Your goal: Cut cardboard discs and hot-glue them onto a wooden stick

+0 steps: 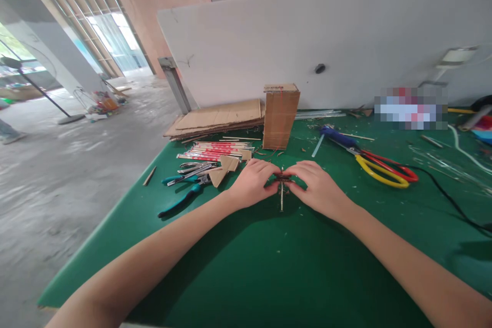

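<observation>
Over the green table, my left hand (255,180) and my right hand (315,184) meet with pinched fingertips on a small dark brown piece (283,178), likely cardboard; most of it is hidden by the fingers. A thin pale wooden stick (282,200) points from it toward me, and its other end shows just beyond the fingers. Left of my left hand lie cut cardboard pieces (223,170) and teal-handled pliers (188,200). An upright cardboard box (282,118) stands behind my hands.
Red-and-white wrapped sticks (215,150) and flat cardboard sheets (223,114) lie at the back left. On the right are scissors with yellow and red handles (384,170), a blue-handled tool (338,137) and a black cable (442,192). A white board (326,36) rises behind the table.
</observation>
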A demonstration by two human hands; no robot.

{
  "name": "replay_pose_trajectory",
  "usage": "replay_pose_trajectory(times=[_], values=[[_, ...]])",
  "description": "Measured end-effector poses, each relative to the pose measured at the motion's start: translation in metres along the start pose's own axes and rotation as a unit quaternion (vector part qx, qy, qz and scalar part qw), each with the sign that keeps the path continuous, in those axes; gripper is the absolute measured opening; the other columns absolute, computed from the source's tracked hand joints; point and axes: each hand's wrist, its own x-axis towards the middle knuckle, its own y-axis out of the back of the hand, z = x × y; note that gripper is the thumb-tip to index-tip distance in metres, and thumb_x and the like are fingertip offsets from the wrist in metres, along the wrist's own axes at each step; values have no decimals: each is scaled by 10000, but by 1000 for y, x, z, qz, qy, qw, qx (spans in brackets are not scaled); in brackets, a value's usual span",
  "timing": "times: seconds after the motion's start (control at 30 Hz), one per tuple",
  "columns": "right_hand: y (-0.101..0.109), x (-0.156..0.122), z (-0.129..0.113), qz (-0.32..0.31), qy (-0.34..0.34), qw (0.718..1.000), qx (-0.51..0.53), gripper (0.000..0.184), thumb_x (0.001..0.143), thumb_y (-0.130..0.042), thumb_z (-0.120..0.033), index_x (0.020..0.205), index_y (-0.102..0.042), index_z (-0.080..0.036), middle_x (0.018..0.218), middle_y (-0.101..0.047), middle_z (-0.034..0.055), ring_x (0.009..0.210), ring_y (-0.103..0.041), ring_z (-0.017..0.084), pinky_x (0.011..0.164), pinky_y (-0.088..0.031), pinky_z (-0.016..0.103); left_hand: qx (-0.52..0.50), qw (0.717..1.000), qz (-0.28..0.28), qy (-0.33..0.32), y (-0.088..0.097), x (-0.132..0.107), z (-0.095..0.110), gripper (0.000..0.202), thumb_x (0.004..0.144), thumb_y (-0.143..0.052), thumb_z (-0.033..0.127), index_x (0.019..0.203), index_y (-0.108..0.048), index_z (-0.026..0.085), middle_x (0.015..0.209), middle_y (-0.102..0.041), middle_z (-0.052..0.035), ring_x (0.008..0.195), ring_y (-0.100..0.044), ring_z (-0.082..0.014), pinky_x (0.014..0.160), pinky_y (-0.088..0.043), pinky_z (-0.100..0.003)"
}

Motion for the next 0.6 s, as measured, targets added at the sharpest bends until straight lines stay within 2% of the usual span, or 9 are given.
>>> replay_pose_trajectory(times=[0.6], values=[[1,-1,-1,-12,-17,1000,13,107,867,-537,-205,954,-598,-211,922,-686,48,906,-600,220,829,-476,429,9,1000,5,-9,0,0,0,129,810,-529,218,929,-556,174,869,-685,-32,827,-624,-171,823,-421,-337]])
